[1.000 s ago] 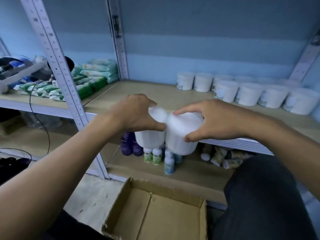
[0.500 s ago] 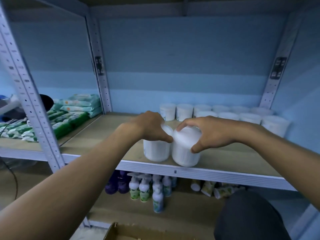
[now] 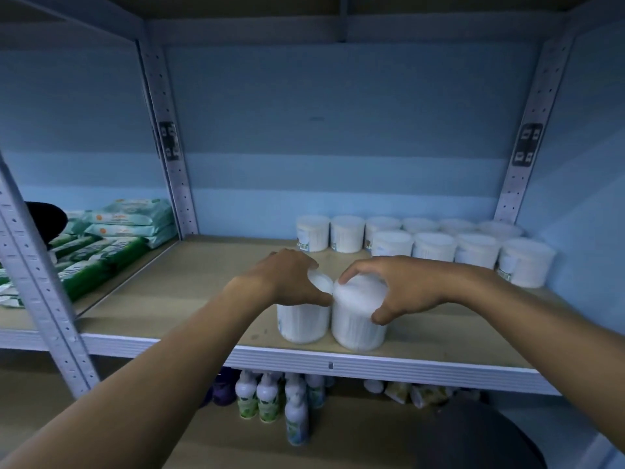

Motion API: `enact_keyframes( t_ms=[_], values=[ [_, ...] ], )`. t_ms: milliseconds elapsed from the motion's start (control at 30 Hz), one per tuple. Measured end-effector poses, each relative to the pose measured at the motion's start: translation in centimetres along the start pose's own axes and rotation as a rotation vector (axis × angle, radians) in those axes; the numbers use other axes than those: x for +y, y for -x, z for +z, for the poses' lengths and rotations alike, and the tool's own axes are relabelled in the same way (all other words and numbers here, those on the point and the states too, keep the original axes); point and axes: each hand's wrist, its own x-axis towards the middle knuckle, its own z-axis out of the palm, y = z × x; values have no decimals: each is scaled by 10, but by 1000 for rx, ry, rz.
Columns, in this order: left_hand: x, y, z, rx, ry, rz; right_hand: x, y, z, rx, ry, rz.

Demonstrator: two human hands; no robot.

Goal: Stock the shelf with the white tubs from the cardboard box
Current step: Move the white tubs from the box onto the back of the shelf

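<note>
Two white tubs (image 3: 329,321) now stand on the shelf (image 3: 189,289) edge, down from midair; left hand (image 3: 287,282) and right hand (image 3: 392,286) each still clamped on one

White tubs (image 3: 436,245), green packs (image 3: 98,258)

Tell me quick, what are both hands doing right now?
Left hand: closed over the top of the left white tub, which stands on the shelf.
Right hand: closed over the top of the right white tub beside it.
</note>
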Motion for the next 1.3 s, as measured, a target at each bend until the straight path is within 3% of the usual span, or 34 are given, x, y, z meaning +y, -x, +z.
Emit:
enact_keyframes(
  t_ms=[500, 1300],
  values=[
    [-2, 13, -10, 25, -82, 90, -43, 7, 40, 390, 153, 166],
    [-22, -80, 2, 51, 40, -17, 7, -92, 25, 387, 100, 161]
  ],
)
